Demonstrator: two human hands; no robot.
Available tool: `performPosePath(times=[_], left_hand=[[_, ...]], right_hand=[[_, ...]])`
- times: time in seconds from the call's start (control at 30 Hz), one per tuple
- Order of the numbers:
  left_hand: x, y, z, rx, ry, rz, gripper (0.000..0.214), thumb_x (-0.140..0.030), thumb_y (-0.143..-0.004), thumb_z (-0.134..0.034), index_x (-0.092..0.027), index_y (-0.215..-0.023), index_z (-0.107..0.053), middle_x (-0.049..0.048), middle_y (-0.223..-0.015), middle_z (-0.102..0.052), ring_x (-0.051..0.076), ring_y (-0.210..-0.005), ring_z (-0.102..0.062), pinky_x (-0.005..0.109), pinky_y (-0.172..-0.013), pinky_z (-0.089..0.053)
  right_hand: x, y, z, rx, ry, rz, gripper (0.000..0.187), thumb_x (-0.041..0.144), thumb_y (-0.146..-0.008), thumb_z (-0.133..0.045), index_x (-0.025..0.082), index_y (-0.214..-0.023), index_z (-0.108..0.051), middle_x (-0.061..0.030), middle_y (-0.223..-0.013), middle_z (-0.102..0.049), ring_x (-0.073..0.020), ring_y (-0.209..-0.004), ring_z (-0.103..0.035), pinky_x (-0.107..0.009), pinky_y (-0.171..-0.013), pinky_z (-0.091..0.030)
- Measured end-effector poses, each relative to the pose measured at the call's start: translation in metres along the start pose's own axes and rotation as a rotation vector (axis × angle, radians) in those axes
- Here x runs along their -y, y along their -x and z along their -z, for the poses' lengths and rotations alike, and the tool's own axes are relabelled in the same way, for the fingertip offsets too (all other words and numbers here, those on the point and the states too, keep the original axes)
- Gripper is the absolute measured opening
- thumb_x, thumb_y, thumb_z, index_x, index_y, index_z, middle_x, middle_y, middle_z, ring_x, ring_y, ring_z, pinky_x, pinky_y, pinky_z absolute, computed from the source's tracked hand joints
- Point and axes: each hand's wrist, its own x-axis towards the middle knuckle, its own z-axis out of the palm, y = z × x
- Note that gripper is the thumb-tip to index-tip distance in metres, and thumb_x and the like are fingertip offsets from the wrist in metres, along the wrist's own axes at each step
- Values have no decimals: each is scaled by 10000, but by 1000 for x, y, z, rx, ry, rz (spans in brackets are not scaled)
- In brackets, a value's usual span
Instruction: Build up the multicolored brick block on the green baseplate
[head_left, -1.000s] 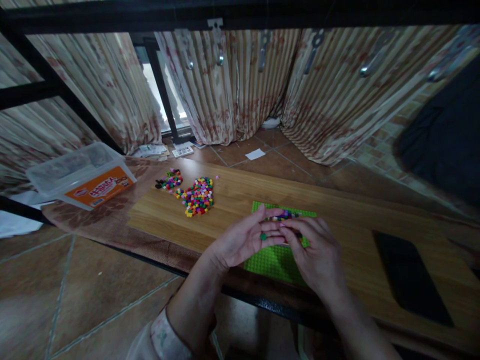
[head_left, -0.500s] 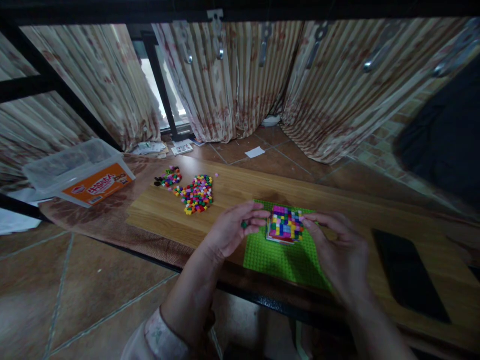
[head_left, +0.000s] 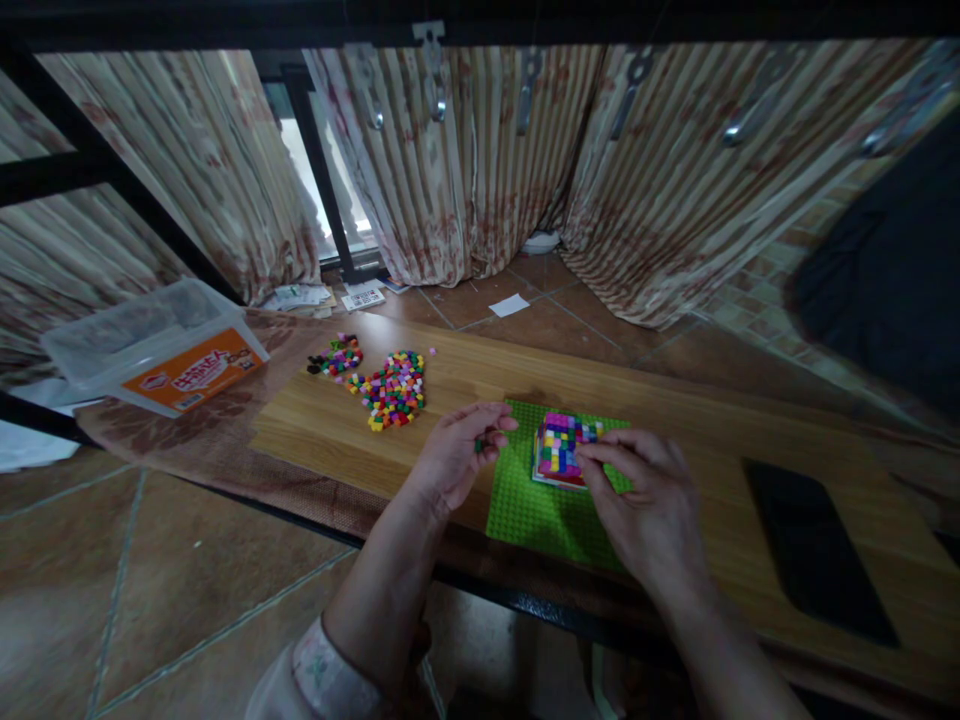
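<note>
A block of small multicoloured toy bricks (head_left: 559,440) stands on a green studded baseplate (head_left: 525,500). Its top is a patchwork of colours, with red and white showing low on the front side. My right hand (head_left: 649,490) is over the block's right part, thumb and forefinger pinched together at its top; whatever lies between the fingertips is hidden. Left of the block, apart from it, my left hand (head_left: 457,455) is half curled, palm turned inward. A small dark green brick (head_left: 480,446) rests in its bent fingers.
Loose coloured bricks (head_left: 394,390) lie heaped on the wooden board (head_left: 480,375), with a smaller pile (head_left: 337,358) behind. A clear plastic box (head_left: 161,340) with an orange label stands at the left. A flat black phone-like slab (head_left: 817,550) lies at the right.
My right hand has moved left over the block's top, its fingertips now pinched near the middle. My left hand has drawn back a little to the left, its fingers more curled.
</note>
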Motion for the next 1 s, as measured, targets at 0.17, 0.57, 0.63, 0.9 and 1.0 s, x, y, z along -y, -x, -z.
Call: performPosePath(times=[0.17, 0.57, 0.63, 0.9, 1.0], left_hand=[[1, -1, 0, 2, -5, -12, 241, -274, -691, -781, -103, -848, -717, 30, -755, -690, 49, -585, -538, 165, -536, -381], [5, -3, -2, 2, 17, 13, 164, -228, -736, -744, -106, -843, -722, 26, -743, -685, 45, -575, -542, 154, -532, -391], [5, -2, -4, 15, 44, 24, 140, -219, -766, -719, -104, -846, -719, 29, -751, -685, 48, -584, -549, 155, -545, -406], [1, 4, -13, 126, 217, 79, 308, -353, -940, -547, -99, -905, -717, 81, -867, -704, 108, -763, -637, 199, -728, -502], [2, 7, -16, 206, 261, 78, 381, -417, -956, -503, -101, -953, -714, 121, -983, -717, 169, -940, -663, 265, -902, -499]], right_hand=[[-1, 1, -7, -30, -173, -212, 114, 332, -828, -674, 257, -782, -746, -26, -922, -649, -193, -895, -613, -367, -824, -470], [2, -2, -7, -25, -183, -302, 152, 368, -793, -687, 257, -712, -751, -27, -883, -638, -191, -867, -614, -350, -801, -458], [-1, -2, -6, -10, -201, -307, 148, 379, -786, -699, 260, -719, -758, -28, -893, -638, -190, -871, -613, -351, -805, -463], [-1, -5, 5, -266, -410, -374, 104, 323, -781, -746, 229, -827, -753, -22, -868, -680, -170, -828, -631, -337, -771, -480], [7, -3, 5, -287, -383, -263, 59, 278, -814, -725, 227, -838, -738, -12, -845, -680, -155, -795, -624, -318, -747, -481]])
